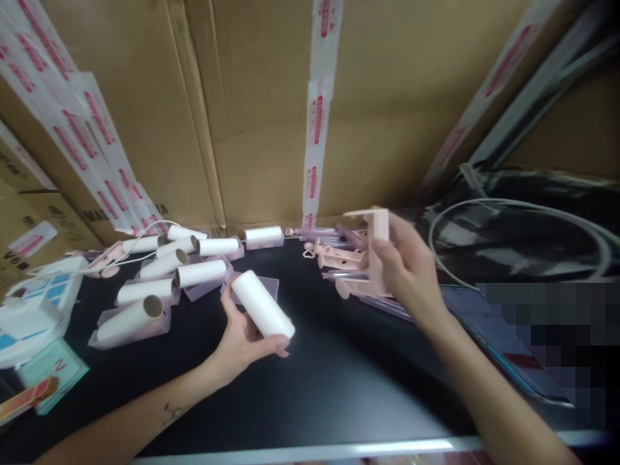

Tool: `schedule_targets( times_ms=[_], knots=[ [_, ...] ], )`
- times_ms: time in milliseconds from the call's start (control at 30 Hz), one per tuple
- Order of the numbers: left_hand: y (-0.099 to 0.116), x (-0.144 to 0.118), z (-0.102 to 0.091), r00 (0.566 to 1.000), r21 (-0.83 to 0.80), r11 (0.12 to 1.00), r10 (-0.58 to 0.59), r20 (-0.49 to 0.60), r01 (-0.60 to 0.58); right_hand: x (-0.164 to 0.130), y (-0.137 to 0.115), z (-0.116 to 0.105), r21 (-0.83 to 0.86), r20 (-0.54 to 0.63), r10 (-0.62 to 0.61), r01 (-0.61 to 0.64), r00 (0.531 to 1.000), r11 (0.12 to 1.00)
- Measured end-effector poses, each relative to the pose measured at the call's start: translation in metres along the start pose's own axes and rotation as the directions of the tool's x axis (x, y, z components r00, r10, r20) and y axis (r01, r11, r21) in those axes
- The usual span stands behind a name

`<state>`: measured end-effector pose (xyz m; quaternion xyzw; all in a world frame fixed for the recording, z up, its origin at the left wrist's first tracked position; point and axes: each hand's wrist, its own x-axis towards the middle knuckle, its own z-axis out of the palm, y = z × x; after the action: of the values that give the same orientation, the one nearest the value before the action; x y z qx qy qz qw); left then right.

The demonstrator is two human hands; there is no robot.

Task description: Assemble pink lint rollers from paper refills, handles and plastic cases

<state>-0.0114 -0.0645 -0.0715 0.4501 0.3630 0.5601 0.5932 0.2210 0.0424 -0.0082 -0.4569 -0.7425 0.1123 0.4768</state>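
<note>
White paper rolls crowd the far left of a black counter (339, 381): about eight rolls (167, 274) lie loose or in clear plastic sleeves, and a ninth, the white roll (263, 304), is off the surface in the left hand (242, 339), whose grip is closed around the roll's lower end with the thumb across it, the roll tilted toward the upper left. Just behind it a clear sleeve (268, 287) lies flat. To the right, the right hand (404, 268) has its grip pinched on one pink plastic handle (376, 242), held upright above a heap of more pink handles (334, 258), too tangled to count, at the counter's far middle. Cardboard boxes (252, 116) sealed with red-printed white tape (317, 123) wall off the far side. A white cable (523, 213) loops over dark plastic wrap at the right. At the near left sit a white and blue box (33, 310) and a teal card (53, 371). The right forearm crosses the counter's near right edge.
</note>
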Motion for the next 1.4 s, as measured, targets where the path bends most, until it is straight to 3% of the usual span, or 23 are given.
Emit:
schedule_targets(
  times_ms=[67,133,200,467,933,1267,1400],
  knots=[
    [-0.003,0.002,-0.002,0.999,-0.019,0.999,-0.037,-0.005,0.037,-0.021,-0.023,0.017,0.412,0.255,0.125,-0.224,0.959,0.883],
    [-0.007,0.002,-0.002,0.999,-0.045,0.998,-0.038,0.012,0.039,-0.042,-0.041,0.035,0.531,0.486,0.119,-0.400,0.866,0.747],
    [-0.009,0.001,-0.002,0.999,-0.080,0.997,-0.003,0.035,0.006,-0.058,-0.051,0.050,0.541,0.547,0.083,-0.427,0.833,0.725],
    [-0.010,-0.001,-0.001,0.996,-0.082,0.994,-0.063,0.066,0.068,-0.071,-0.040,0.058,0.400,0.365,0.012,-0.168,0.931,0.901],
    [-0.005,0.000,0.000,0.977,-0.082,0.982,-0.158,0.141,0.170,-0.076,-0.049,0.061,0.411,0.414,0.016,-0.202,0.910,0.889],
    [-0.009,-0.001,0.000,0.970,-0.084,0.988,-0.110,0.218,0.131,-0.077,-0.049,0.059,0.357,0.409,-0.018,-0.142,0.912,0.923],
    [-0.006,-0.003,0.002,0.968,-0.029,0.998,-0.048,0.245,0.057,-0.081,-0.044,0.062,0.333,0.408,-0.032,-0.116,0.912,0.936]
  ],
)
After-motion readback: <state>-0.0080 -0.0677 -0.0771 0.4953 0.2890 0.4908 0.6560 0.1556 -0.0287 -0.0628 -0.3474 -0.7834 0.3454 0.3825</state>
